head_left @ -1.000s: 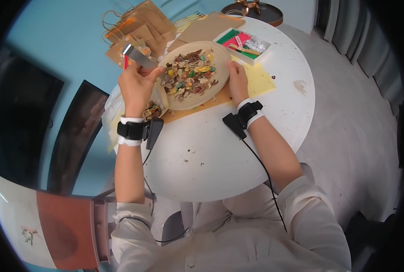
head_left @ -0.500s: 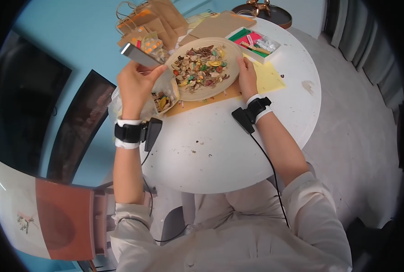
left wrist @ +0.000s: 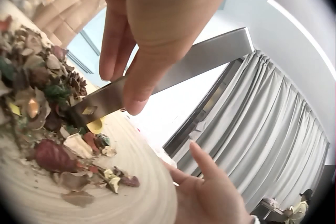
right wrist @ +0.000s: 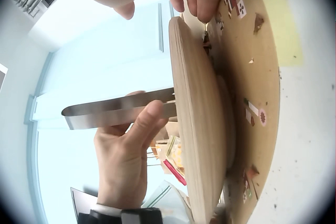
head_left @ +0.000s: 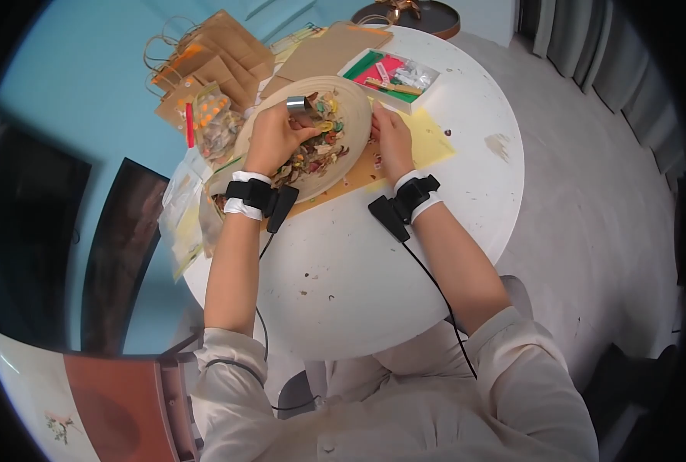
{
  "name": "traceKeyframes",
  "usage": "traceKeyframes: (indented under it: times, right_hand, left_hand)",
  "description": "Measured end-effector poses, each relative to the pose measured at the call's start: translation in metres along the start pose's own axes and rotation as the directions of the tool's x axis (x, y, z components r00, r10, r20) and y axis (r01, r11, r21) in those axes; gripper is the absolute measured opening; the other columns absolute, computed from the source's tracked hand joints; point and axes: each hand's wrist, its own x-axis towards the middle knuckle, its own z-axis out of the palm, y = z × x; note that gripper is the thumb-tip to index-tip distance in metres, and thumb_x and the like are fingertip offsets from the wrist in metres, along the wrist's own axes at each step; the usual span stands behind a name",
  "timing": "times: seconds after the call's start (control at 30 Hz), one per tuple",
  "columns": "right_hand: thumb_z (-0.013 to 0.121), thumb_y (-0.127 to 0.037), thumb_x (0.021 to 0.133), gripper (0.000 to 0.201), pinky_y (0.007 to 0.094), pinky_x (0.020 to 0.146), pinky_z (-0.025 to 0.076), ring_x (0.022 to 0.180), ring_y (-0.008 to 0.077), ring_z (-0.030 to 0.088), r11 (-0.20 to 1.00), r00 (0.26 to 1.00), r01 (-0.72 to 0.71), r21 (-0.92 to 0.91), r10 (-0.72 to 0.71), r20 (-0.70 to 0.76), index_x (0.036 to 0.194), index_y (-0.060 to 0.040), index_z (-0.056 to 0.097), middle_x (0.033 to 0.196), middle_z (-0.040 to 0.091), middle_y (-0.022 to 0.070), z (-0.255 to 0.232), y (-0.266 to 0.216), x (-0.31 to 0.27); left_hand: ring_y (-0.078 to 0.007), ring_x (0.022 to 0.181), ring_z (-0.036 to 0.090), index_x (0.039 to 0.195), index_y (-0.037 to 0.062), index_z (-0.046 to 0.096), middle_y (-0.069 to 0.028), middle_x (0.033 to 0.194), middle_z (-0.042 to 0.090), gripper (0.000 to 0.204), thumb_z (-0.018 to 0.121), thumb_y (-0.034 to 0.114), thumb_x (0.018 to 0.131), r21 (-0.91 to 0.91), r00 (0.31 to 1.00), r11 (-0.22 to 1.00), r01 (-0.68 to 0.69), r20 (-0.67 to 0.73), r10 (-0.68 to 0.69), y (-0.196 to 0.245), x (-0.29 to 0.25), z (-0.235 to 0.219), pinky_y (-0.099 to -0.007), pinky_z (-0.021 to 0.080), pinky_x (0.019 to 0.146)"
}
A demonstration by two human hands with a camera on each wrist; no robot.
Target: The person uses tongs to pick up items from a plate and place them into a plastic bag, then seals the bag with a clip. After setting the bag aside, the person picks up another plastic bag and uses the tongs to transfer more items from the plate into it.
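A pale round plate (head_left: 350,174) holds potpourri (head_left: 321,154), a heap of dried petals, cones and coloured bits. My left hand (head_left: 272,142) is over the plate and pinches metal tongs (left wrist: 205,58) between thumb and fingers. The tips of the tongs reach into the potpourri, as the left wrist view shows. At the plate's right edge is my right hand (head_left: 391,138). Its thumb (left wrist: 205,162) stands apart from the rim, while its fingers (right wrist: 206,6) reach low beside the plate, near the brown mat (right wrist: 262,155). Part of the heap is hidden by the left hand.
Paper bags (head_left: 231,58) and a clear pouch (head_left: 218,123) with a red zip stand at the left back. A white box (head_left: 420,96) of small supplies sits behind the plate. Yellow paper (head_left: 433,142) and scattered crumbs lie on the white round table (head_left: 343,254).
My left hand has carried the tongs rightward, from the clear bag at the plate's left to the potpourri on the plate. The right hand has stayed by the right rim.
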Motion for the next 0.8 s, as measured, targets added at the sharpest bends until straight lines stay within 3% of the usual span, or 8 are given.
traceKeyframes:
  times: [0.07, 0.23, 0.33, 0.43, 0.7, 0.73, 0.8]
  right_hand:
    - [0.059, -0.041, 0.096, 0.046, 0.0255, 0.076, 0.046, 0.084, 0.0120, 0.056, 1.000, 1.000, -0.003, 0.015, 0.003, -0.013, 0.112, 0.0027, 0.062, 0.097, 0.064, 0.0065, 0.001, -0.002, -0.002]
    - [0.061, -0.039, 0.096, 0.045, 0.0262, 0.077, 0.047, 0.086, 0.0125, 0.057, 0.999, 0.999, 0.011, 0.030, -0.010, -0.040, 0.110, 0.0031, 0.062, 0.098, 0.065, 0.0073, 0.005, -0.006, -0.007]
    - [0.059, -0.040, 0.097, 0.050, 0.0284, 0.093, 0.047, 0.103, 0.0164, 0.061, 1.000, 1.000, -0.024, -0.011, 0.024, 0.012, 0.118, 0.0059, 0.059, 0.112, 0.064, 0.0125, 0.001, -0.008, -0.007]
    - [0.062, -0.037, 0.095, 0.043, 0.0264, 0.076, 0.047, 0.083, 0.0128, 0.058, 1.000, 0.999, 0.018, 0.012, -0.018, -0.039, 0.106, 0.0034, 0.064, 0.095, 0.065, 0.0079, 0.002, -0.002, -0.004]
    - [0.062, -0.038, 0.094, 0.041, 0.0246, 0.070, 0.045, 0.075, 0.0104, 0.055, 0.999, 0.999, 0.037, 0.010, -0.037, -0.009, 0.101, 0.0028, 0.065, 0.084, 0.063, 0.0039, -0.002, 0.007, 0.004]
    - [0.062, -0.038, 0.094, 0.041, 0.0243, 0.070, 0.045, 0.074, 0.0101, 0.055, 0.999, 0.999, 0.035, -0.001, -0.035, -0.010, 0.101, 0.0026, 0.065, 0.083, 0.063, 0.0036, -0.002, 0.006, 0.004]
    - [0.062, -0.039, 0.094, 0.042, 0.0250, 0.070, 0.046, 0.075, 0.0110, 0.055, 0.999, 0.999, 0.047, -0.004, -0.047, -0.011, 0.099, 0.0026, 0.066, 0.083, 0.063, 0.0041, -0.001, 0.007, 0.005]
  left_hand:
    - [-0.0230, 0.064, 0.068, 0.084, -0.0042, 0.069, -0.0136, 0.073, 0.071, 0.029, 0.085, 0.015, 0.070, 0.036, 0.998, 0.998, -0.047, -0.041, 0.048, -0.011, 0.002, 0.009, -0.0324, 0.052, 0.060]
    - [-0.0254, 0.062, 0.068, 0.081, -0.0045, 0.069, -0.0151, 0.071, 0.070, 0.029, 0.085, 0.017, 0.071, 0.069, 0.990, 0.997, 0.023, -0.141, -0.013, -0.014, 0.004, 0.013, -0.0325, 0.052, 0.059]
    - [-0.0246, 0.061, 0.068, 0.080, -0.0044, 0.070, -0.0152, 0.069, 0.070, 0.029, 0.086, 0.018, 0.071, 0.057, 0.977, 0.998, 0.018, -0.213, -0.005, -0.008, 0.002, 0.008, -0.0321, 0.052, 0.059]
    - [-0.0227, 0.061, 0.068, 0.080, -0.0041, 0.070, -0.0149, 0.069, 0.070, 0.030, 0.086, 0.020, 0.071, 0.053, 0.960, 0.998, 0.028, -0.279, -0.012, 0.013, -0.006, -0.009, -0.0315, 0.052, 0.059]
    - [-0.0173, 0.058, 0.067, 0.082, -0.0043, 0.071, -0.0133, 0.069, 0.071, 0.030, 0.087, 0.019, 0.072, -0.110, 0.946, 0.991, 0.074, -0.308, -0.105, 0.036, -0.065, -0.082, -0.0279, 0.051, 0.057]
    - [-0.0174, 0.058, 0.067, 0.083, -0.0052, 0.071, -0.0137, 0.070, 0.071, 0.028, 0.085, 0.016, 0.073, 0.066, 0.948, 0.992, 0.107, -0.307, -0.082, 0.043, -0.079, -0.095, -0.0272, 0.050, 0.057]
    - [-0.0151, 0.064, 0.068, 0.085, -0.0051, 0.071, -0.0132, 0.073, 0.072, 0.027, 0.085, 0.015, 0.075, 0.142, 0.959, 0.974, 0.176, -0.249, -0.137, 0.033, -0.102, -0.112, -0.0269, 0.051, 0.060]
